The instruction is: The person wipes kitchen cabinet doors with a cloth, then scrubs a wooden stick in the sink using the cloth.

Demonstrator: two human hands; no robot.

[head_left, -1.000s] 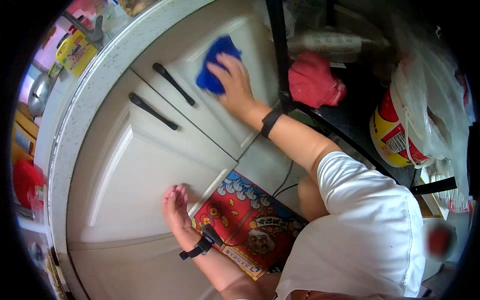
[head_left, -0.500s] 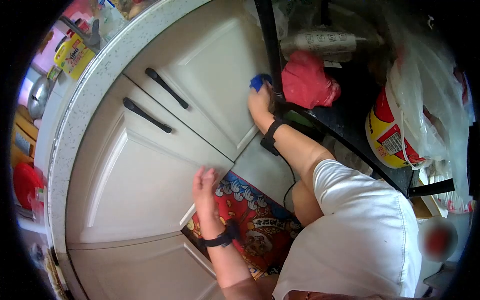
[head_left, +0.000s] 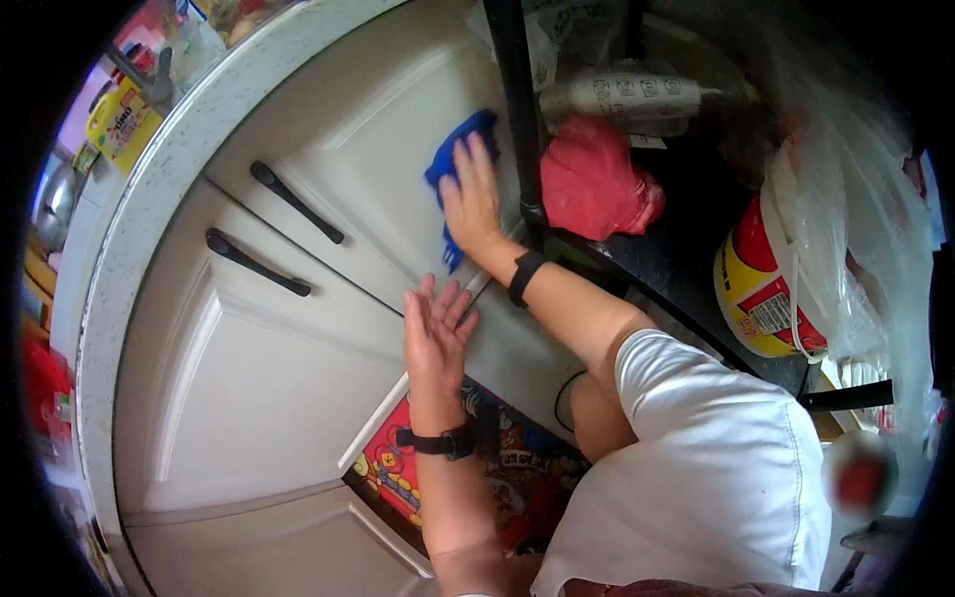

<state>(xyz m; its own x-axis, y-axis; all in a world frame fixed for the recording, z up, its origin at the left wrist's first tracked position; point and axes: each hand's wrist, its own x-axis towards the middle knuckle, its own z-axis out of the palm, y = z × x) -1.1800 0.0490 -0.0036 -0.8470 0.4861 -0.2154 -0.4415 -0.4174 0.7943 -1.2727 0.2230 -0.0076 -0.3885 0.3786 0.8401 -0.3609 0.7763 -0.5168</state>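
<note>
A blue cloth (head_left: 453, 169) lies spread against the upper white cabinet door (head_left: 398, 119), close to a black metal post. My right hand (head_left: 474, 204) holds it pressed to the door, its fingers stretched out over the fabric. Below it, my left hand (head_left: 438, 323) is open with the fingers apart and nothing in it, in front of the lower edge of the doors. Both wrists wear black bands. Two dark handles, the upper one (head_left: 296, 202) and the lower one (head_left: 259, 263), sit on neighbouring doors.
A black metal rack (head_left: 519, 109) stands beside the doors, bearing a pink cloth bundle (head_left: 597, 179) and a red-and-yellow bucket (head_left: 761, 279). A speckled countertop edge (head_left: 149, 199) curves along the left, with a yellow bottle (head_left: 124, 124) beyond it. A patterned red mat (head_left: 398, 468) covers the floor.
My right hand has moved left from beside the rack post onto the door panel, and the blue cloth is now spread out beneath it. My left hand has risen and its fingers have spread.
</note>
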